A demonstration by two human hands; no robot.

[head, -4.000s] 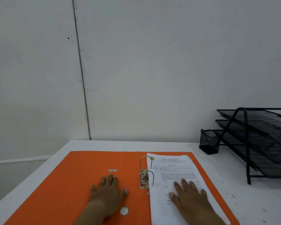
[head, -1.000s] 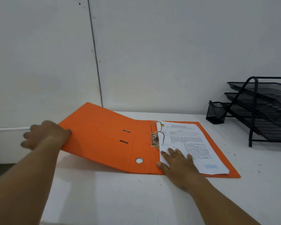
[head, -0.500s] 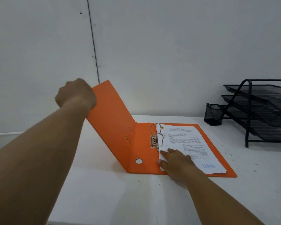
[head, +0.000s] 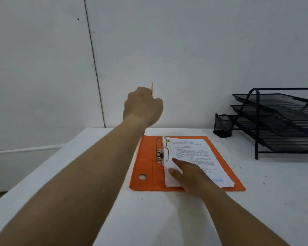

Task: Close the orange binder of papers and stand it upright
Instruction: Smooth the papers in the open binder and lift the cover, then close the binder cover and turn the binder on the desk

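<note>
Orange binder [head: 146, 166] — our left hand [head: 143, 105] grips its raised cover at twelve o'clock; right hand [head: 190, 173], flat, open, steadies the papers [head: 194, 150].

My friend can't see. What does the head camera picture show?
A person's left hand holds an orange binder's front cover raised upright, while the right hand presses the papers flat. Black mesh trays stand on the white table.

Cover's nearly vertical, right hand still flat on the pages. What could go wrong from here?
1. The right hand lies on the papers beside the rings; the cover may pinch it.
2. The papers' near corner looks lifted; it could crease.
3. The left hand grips only the cover's top edge; it may slip.
</note>
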